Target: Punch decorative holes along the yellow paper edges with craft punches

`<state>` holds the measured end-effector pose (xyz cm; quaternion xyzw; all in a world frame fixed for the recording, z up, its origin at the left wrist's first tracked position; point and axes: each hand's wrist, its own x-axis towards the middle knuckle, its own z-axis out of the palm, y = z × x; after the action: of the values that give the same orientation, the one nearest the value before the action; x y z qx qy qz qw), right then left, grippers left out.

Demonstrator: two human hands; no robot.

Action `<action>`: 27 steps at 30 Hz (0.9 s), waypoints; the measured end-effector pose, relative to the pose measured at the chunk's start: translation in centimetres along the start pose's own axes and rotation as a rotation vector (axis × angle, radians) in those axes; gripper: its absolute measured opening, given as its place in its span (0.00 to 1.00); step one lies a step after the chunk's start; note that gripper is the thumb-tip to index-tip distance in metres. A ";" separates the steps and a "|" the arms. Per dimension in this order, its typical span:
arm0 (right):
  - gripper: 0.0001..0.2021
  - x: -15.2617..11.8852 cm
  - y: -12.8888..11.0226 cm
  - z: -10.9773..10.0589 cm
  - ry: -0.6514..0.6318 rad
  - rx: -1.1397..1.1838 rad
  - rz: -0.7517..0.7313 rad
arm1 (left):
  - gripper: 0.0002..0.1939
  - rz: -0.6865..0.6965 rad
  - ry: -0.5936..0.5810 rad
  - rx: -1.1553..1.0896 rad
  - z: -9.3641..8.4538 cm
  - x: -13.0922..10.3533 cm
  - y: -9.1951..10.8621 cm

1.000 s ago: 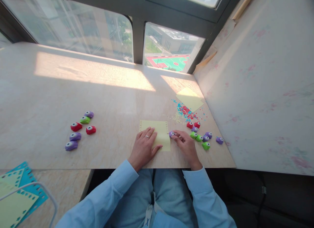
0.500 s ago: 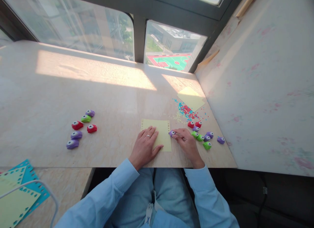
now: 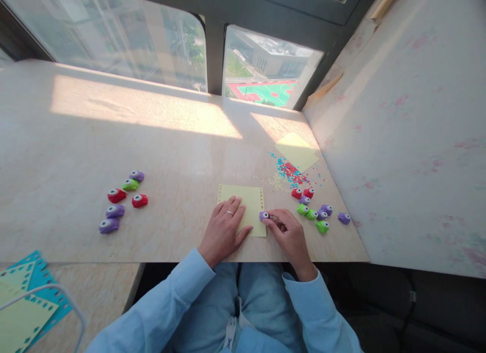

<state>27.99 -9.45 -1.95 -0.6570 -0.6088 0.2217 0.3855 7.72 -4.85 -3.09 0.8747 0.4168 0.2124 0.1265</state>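
Observation:
My left hand [image 3: 225, 228] lies flat with its fingers spread on a pale yellow sheet [image 3: 253, 201], which has small punched holes along its left, top and right edges. At the sheet's right edge sits a small purple punch [image 3: 264, 216] with a round eye-like top. The fingers of my right hand [image 3: 286, 232] are closed on this punch from the right. Right of that hand lie red, green and purple punches [image 3: 312, 214]. Above them, red, blue and yellow paper bits [image 3: 290, 173] are scattered beside another yellow sheet [image 3: 298, 151].
Several more punches [image 3: 114, 211] stand on the left part of the table [image 3: 170, 191]. Punched yellow and blue sheets [image 3: 56, 292] lie at the lower left under a white cable [image 3: 72, 298]. A wall [image 3: 417, 140] borders the right side, and windows the back.
My right hand and the purple punch have moved down along the sheet's right edge, towards me. My left hand has stayed on the sheet. The view has shifted slightly.

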 end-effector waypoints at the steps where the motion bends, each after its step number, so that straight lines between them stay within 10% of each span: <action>1: 0.10 0.0 -0.1 0.0 0.011 0.000 0.003 | 0.24 0.001 -0.004 0.007 0.0 0.0 0.0; 27: 0.05 0.3 -0.1 0.5 0.073 -0.042 -0.006 | 0.24 0.019 -0.017 0.063 -0.6 0.1 0.2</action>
<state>27.62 -9.01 -2.15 -0.6707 -0.6010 0.1834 0.3941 7.68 -4.85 -2.47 0.8838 0.4141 0.1932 0.1004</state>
